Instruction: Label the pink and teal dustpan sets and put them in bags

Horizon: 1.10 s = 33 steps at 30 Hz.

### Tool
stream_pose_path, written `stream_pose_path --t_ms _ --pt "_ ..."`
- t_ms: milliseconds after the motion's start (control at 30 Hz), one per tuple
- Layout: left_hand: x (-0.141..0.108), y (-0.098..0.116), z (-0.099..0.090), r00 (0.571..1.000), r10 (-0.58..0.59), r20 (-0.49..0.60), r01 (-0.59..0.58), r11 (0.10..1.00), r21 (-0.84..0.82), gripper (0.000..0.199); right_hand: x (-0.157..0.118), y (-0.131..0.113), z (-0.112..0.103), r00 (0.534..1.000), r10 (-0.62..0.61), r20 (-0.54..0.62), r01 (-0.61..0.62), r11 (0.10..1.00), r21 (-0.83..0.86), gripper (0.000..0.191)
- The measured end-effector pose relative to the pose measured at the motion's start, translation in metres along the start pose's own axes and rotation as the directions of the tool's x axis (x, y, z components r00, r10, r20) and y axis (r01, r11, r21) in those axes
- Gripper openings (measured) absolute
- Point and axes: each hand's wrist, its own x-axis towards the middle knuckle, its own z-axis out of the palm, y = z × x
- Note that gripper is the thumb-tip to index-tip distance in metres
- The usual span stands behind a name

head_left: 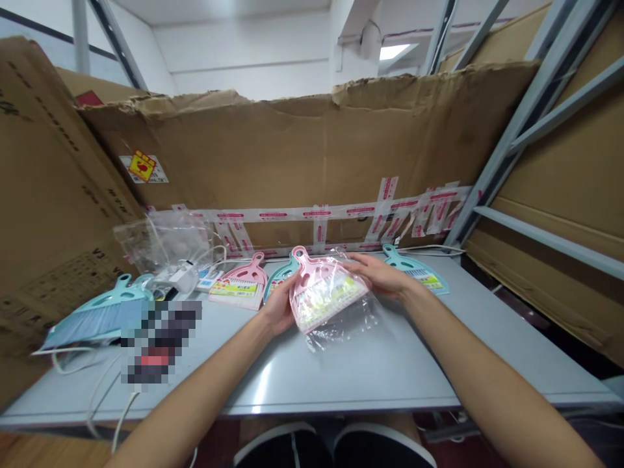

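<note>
Pink plastic dustpan [322, 292] sits in both hands just above the grey table [341, 370], handle pointing away and slightly left along its long axis. Left hand [280, 304] and right hand [375, 274] clasp opposite edges, over a clear plastic bag [341, 325] with a printed label [329, 302].

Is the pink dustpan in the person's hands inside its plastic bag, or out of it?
Inside, it seems: the clear bag covers the face of the pink dustpan, and its loose end spreads on the table. The handle end is hard to judge.
</note>
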Motion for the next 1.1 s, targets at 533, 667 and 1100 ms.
stream_pose_path --t_ms 533,667,1100 --pt "-0.006 0.041 -0.012 0.993 0.099 -0.068 -0.091 0.989 0.113 0.052 0.001 0.002 -0.066 0.944 0.111 -0.312 -0.149 0.984 -0.101 0.045" --pt "-0.001 0.044 -0.016 0.976 0.181 -0.122 -0.159 0.972 0.176 0.046 0.002 0.004 -0.063 0.905 0.008 -0.426 -0.232 0.848 -0.476 0.029" --pt "0.012 0.050 -0.048 0.816 0.547 -0.189 -0.408 0.776 0.481 0.048 0.004 -0.001 -0.062 0.749 -0.505 -0.429 -0.239 0.398 -0.886 0.029"
